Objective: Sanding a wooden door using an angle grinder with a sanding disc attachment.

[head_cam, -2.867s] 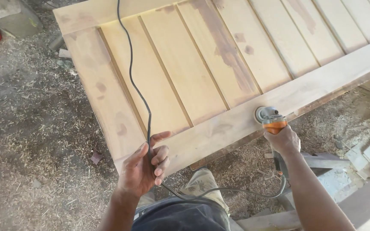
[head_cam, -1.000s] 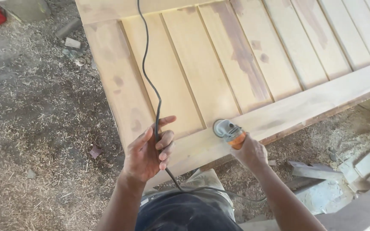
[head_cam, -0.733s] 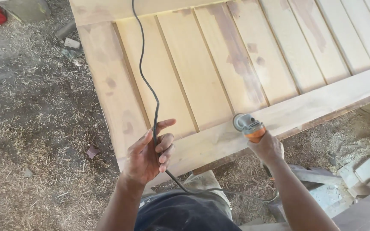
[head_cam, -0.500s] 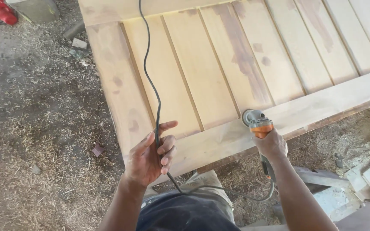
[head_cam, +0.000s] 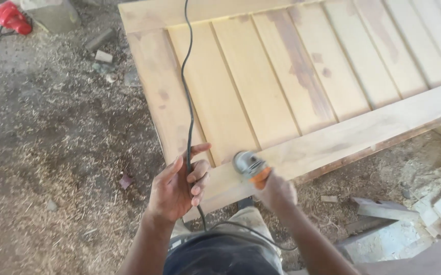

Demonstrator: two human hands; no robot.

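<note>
The left hand (head_cam: 176, 189) closes around the thin black power cord (head_cam: 187, 97), which runs away across the slatted pale wooden door panel (head_cam: 302, 76). Just right of it, the right hand (head_cam: 277, 192) presses the small orange-bodied sander (head_cam: 251, 165) on the panel's near rail.

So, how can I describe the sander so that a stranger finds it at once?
Start at the big wooden panel lying flat over the sawdust-covered ground, then follow its near rail to the left end. There the right hand presses the sander onto the wood. It is the only grey and orange tool on the panel; the cable in the left hand is thin and black.
</note>
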